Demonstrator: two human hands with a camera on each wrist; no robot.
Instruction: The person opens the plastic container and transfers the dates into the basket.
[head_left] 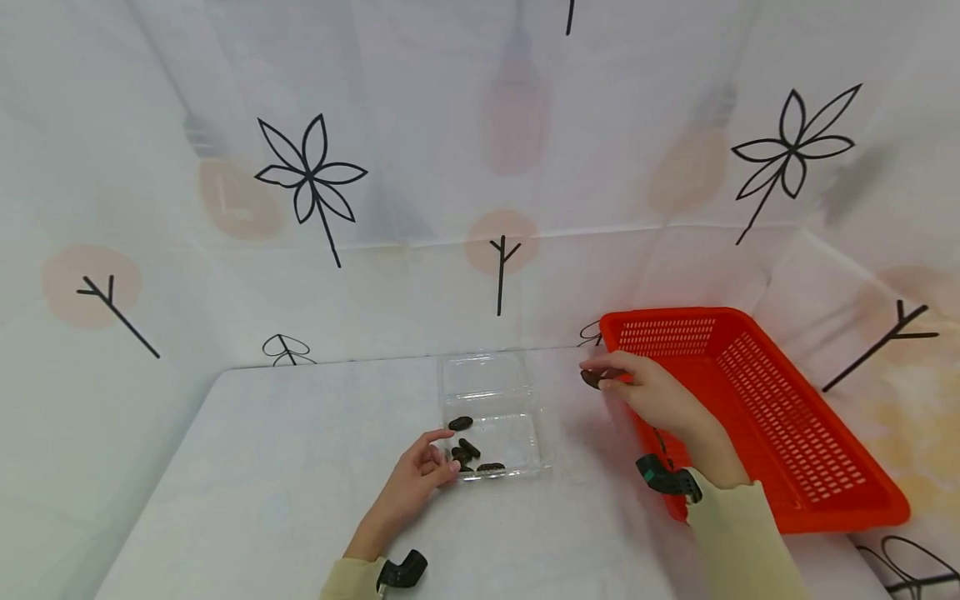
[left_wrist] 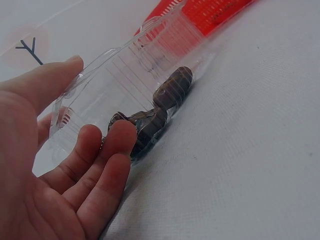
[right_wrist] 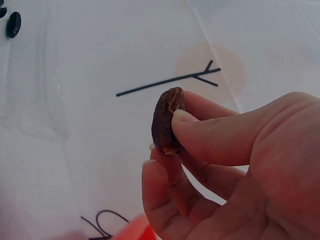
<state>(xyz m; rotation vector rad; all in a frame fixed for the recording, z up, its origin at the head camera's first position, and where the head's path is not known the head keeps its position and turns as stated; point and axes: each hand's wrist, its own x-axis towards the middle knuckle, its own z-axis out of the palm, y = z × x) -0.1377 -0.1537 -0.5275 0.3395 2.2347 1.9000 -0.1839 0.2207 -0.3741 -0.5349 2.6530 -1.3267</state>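
Note:
A clear plastic clamshell box (head_left: 498,433) stands on the table with its lid laid back. Several dark brown dates (head_left: 467,448) lie in it, mostly along the left side and front. My left hand (head_left: 412,479) holds the box at its front left corner; the left wrist view has the thumb at the rim and fingers curled against the wall. Off to the right, my right hand (head_left: 660,396) pinches one wrinkled date (right_wrist: 167,120) between thumb and fingers, in the air by the left rim of the red basket (head_left: 757,450).
The red basket with slotted walls takes up the right side of the table, against the patterned cloth backdrop (head_left: 420,292). White cloth (head_left: 300,467) covers the table. Each wrist carries a black strap-on device (head_left: 402,570).

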